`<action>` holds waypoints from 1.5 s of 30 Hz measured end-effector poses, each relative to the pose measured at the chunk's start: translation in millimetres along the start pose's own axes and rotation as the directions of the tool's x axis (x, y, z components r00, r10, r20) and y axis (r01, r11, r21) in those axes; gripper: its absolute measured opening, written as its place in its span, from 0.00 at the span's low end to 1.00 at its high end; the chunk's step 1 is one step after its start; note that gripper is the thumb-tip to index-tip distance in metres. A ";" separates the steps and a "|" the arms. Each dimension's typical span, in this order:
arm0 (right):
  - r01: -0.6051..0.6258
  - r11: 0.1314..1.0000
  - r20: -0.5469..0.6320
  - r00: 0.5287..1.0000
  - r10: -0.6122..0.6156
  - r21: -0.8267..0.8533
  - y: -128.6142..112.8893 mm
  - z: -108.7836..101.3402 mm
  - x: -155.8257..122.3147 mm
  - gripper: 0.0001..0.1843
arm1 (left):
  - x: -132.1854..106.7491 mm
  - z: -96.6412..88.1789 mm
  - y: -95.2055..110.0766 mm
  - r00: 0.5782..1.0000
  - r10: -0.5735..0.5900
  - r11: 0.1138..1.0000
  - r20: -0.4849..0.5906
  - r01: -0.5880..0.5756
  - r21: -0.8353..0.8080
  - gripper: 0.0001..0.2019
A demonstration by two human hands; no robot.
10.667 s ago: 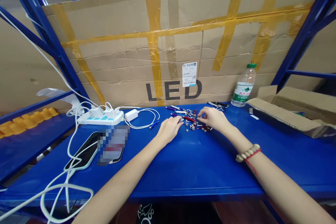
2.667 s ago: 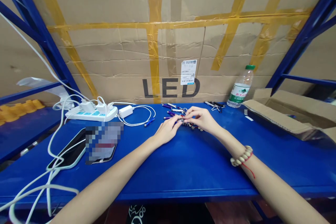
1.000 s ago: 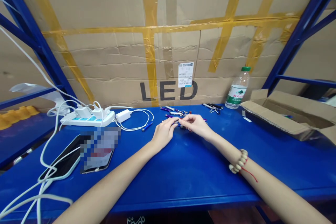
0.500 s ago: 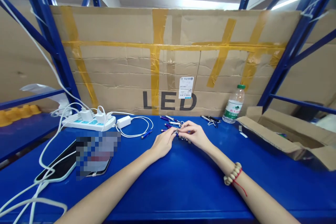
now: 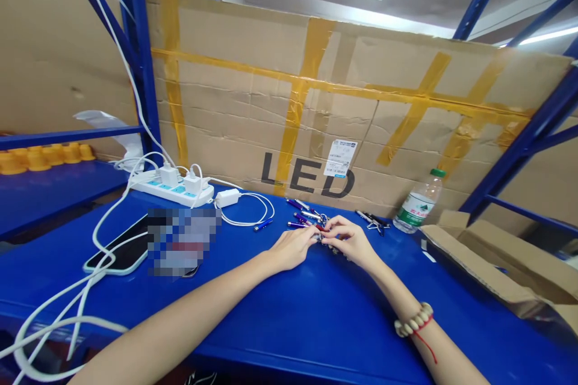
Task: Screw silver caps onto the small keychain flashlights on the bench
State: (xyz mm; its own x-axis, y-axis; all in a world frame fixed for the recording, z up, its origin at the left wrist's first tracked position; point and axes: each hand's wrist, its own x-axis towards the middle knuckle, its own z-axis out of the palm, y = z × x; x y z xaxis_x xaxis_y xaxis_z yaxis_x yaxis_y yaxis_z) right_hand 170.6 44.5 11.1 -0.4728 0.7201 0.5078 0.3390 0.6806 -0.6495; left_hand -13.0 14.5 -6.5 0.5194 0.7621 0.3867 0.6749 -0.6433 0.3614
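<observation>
— What is at the centre?
— A person's bare left hand (image 5: 293, 248) and bare right hand (image 5: 354, 243), meeting over a smooth, deep-blue tabletop (image 5: 316, 319).

— What are they holding?
— The left fingertips are pinched together on a small silvery metal piece (image 5: 317, 238), too blurred to name. The right thumb and forefinger come close together at that same spot; I cannot tell whether they clamp it too.

— And right around them?
— Just beyond the left hand lie glossy purple pen-shaped sticks (image 5: 298, 225) and a slim silver stick (image 5: 310, 215). A glossy red stick (image 5: 321, 228) shows between the hands. A shiny blue stick (image 5: 264, 225) lies apart, to the left. Beyond the right hand is a small group of black and silver sticks (image 5: 377, 218).

— Further out?
— To the left, a long white plastic power strip (image 5: 174, 189) and a black-screened phone with a pale rim (image 5: 124, 246). To the right, a clear plastic bottle with a green cap (image 5: 415, 207) near an open brown cardboard box (image 5: 506, 258). Behind stands a tan cardboard panel (image 5: 235, 114), printed LED in black.
</observation>
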 end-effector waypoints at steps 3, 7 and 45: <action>-0.027 0.999 0.049 0.998 0.026 0.021 -2.0 2.2 -1.4 0.13 | -2.1 -1.1 -0.1 0.999 0.015 1.000 0.044 -0.014 -0.006 0.08; -0.027 0.999 0.063 0.998 0.025 0.030 -2.0 3.5 -2.8 0.13 | -3.4 -1.1 -1.0 0.996 0.011 1.000 0.091 -0.009 -0.027 0.06; -0.318 0.944 0.020 0.948 0.317 0.088 1.7 10.1 1.1 0.17 | 3.5 3.7 -3.2 0.998 0.028 0.996 -0.058 -0.023 0.083 0.07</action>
State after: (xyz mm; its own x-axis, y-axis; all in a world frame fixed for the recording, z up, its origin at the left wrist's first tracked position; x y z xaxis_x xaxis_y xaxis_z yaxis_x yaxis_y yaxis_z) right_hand 162.5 45.1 4.8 -0.3575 0.8958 0.2641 0.3984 0.4020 -0.8244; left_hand -11.4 19.5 -9.4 0.5062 0.7385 0.4454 0.7044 -0.6520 0.2805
